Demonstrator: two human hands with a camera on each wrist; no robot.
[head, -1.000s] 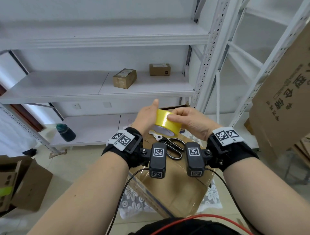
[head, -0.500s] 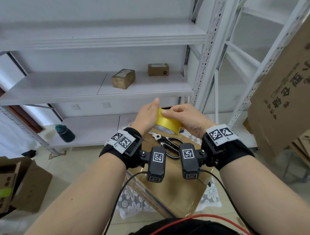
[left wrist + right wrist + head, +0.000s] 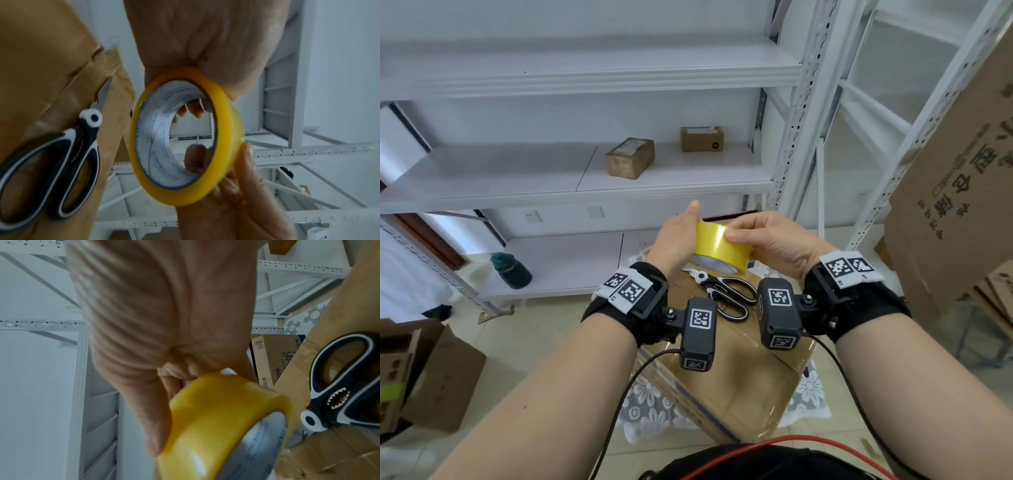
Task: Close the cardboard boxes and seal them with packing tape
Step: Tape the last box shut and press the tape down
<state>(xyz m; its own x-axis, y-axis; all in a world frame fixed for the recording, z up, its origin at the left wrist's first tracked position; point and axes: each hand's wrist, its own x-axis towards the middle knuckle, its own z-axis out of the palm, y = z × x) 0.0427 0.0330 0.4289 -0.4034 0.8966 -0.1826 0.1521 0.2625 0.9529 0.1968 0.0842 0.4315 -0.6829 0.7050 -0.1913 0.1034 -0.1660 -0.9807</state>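
A yellow tape roll (image 3: 719, 248) is held up between both hands above a closed brown cardboard box (image 3: 729, 373). My left hand (image 3: 683, 233) grips the roll's left side, thumb pointing up. In the left wrist view its fingertips show through the core of the tape roll (image 3: 228, 129). My right hand (image 3: 753, 233) holds the right side, thumb pressed on the outer face. The right wrist view shows the tape roll (image 3: 205, 418) under the right hand (image 3: 154, 313). Black-and-white scissors (image 3: 726, 294) lie on the box top, just below the roll. No loose tape end is visible.
White metal shelving (image 3: 585, 192) stands behind, with two small cardboard boxes (image 3: 630, 157) on the middle shelf and a dark bottle (image 3: 512, 270) on the low one. A big printed carton (image 3: 955, 205) leans at right. An open box (image 3: 431, 373) sits on the floor at left.
Both hands keep hold of the roll and have shifted it slightly. The right thumb has moved along the roll's outer face.
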